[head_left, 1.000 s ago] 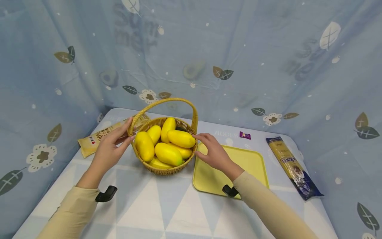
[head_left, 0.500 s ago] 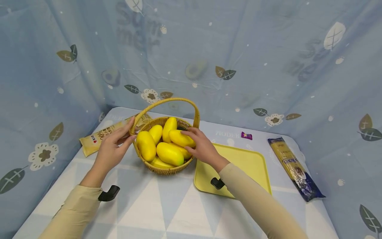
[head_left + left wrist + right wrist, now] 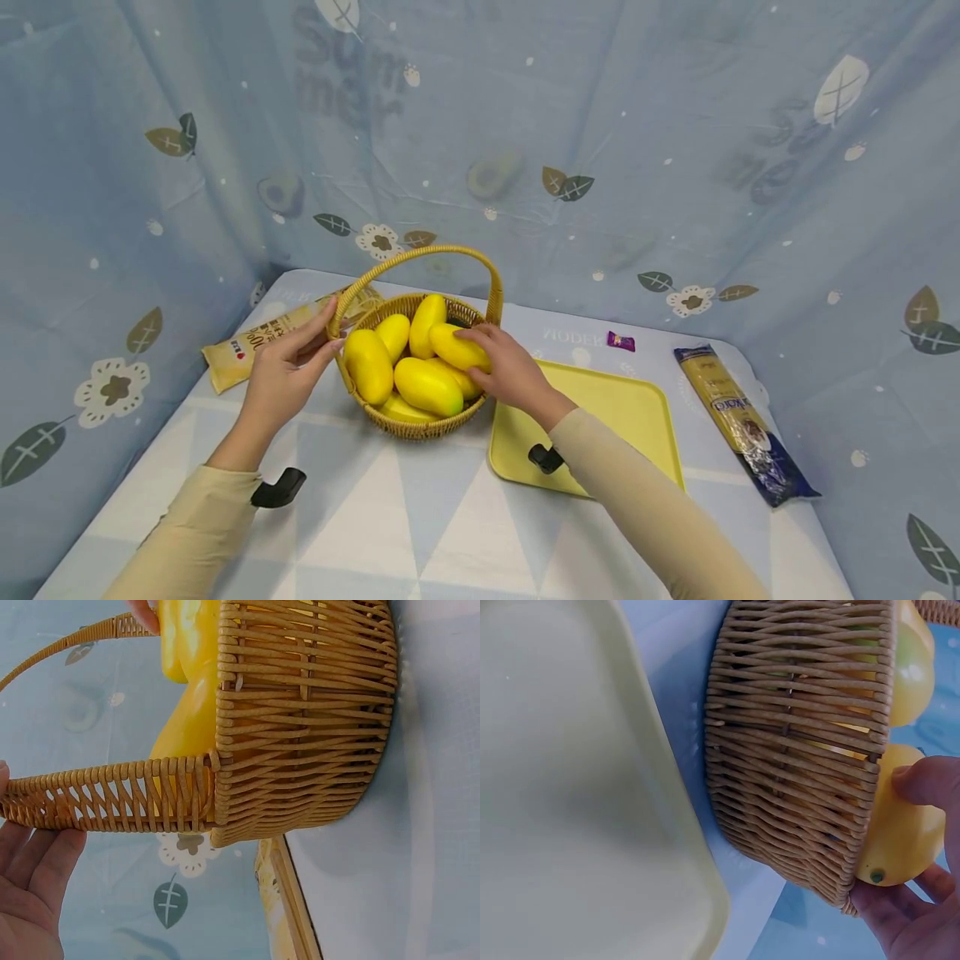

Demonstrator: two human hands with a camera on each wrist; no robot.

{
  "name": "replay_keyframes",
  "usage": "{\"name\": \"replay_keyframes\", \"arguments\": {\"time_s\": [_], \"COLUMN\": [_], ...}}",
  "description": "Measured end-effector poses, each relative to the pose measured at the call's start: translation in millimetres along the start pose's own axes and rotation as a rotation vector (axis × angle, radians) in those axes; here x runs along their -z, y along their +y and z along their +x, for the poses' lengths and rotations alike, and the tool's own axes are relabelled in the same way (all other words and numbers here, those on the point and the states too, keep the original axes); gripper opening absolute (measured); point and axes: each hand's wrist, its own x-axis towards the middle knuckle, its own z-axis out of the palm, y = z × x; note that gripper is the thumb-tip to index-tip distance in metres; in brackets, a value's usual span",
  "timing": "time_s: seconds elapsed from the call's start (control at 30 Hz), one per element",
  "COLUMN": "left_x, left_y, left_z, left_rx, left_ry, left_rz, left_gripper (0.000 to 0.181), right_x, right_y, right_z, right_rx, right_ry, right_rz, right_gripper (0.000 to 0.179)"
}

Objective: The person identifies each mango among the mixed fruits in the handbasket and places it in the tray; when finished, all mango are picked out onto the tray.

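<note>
A wicker basket (image 3: 412, 430) with a tall arched handle (image 3: 431, 249) stands upright on the table, piled with several yellow mangoes. At its left side, my left hand (image 3: 285, 379) holds the lower part of the handle between thumb and fingers; the left wrist view has the fingers (image 3: 56, 862) behind the woven strip. My right hand (image 3: 517, 373) reaches over the right rim and grips the rightmost mango (image 3: 452, 345). In the right wrist view the thumb presses one side of that mango (image 3: 904, 832), with fingers around its far side. Something dark lies at the basket's back, mostly hidden.
A yellow tray (image 3: 607, 417) lies right of the basket, under my right forearm. Behind it is a small purple wrapped candy (image 3: 621, 341). A gold-and-blue packet (image 3: 742, 425) lies at the right edge, a gold packet (image 3: 232, 358) at the back left. Patterned curtains (image 3: 480, 125) surround the table.
My right hand has moved left from the basket's right rim onto the rightmost mango and gripped it. That mango has tilted slightly. The left hand stays on the handle.
</note>
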Motion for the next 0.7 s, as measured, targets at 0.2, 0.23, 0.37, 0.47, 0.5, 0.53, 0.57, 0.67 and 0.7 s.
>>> {"name": "replay_keyframes", "arguments": {"time_s": [0.2,0.23,0.37,0.47,0.5,0.53,0.57,0.67,0.7], "left_x": [-0.3,-0.2,0.5,0.2,0.0,0.0,-0.1,-0.4,-0.4], "left_y": [0.8,0.9,3.1,5.2,5.5,5.5,5.2,4.6,4.5], "left_z": [-0.8,-1.0,-0.9,-0.6,-0.4,-0.1,0.0,0.0,-0.1], "left_rx": [0.028,0.035,0.061,0.076,0.079,0.081,0.082,0.08,0.078], "left_ry": [0.009,0.008,0.005,-0.001,-0.003,-0.004,-0.005,-0.002,0.0], "left_rz": [0.004,0.003,-0.005,-0.013,-0.014,-0.015,-0.017,-0.015,-0.014], "left_gripper": [0.065,0.065,0.064,0.064,0.064,0.064,0.064,0.064,0.064], "right_x": [7,8,17,24,27,29,31,38,40], "right_y": [2,1,1,4,5,8,10,19,23], "right_z": [-11.6,-13.9,-23.8,-34.0,-37.9,-41.7,-45.2,-56.1,-59.5], "right_rx": [-0.005,0.0,0.012,0.003,-0.004,-0.008,-0.016,-0.031,-0.036], "right_ry": [0.041,0.047,0.064,0.083,0.091,0.099,0.105,0.132,0.142], "right_rz": [0.073,0.082,0.104,0.116,0.121,0.125,0.129,0.147,0.148], "right_gripper": [0.055,0.055,0.054,0.054,0.054,0.054,0.054,0.055,0.055]}}
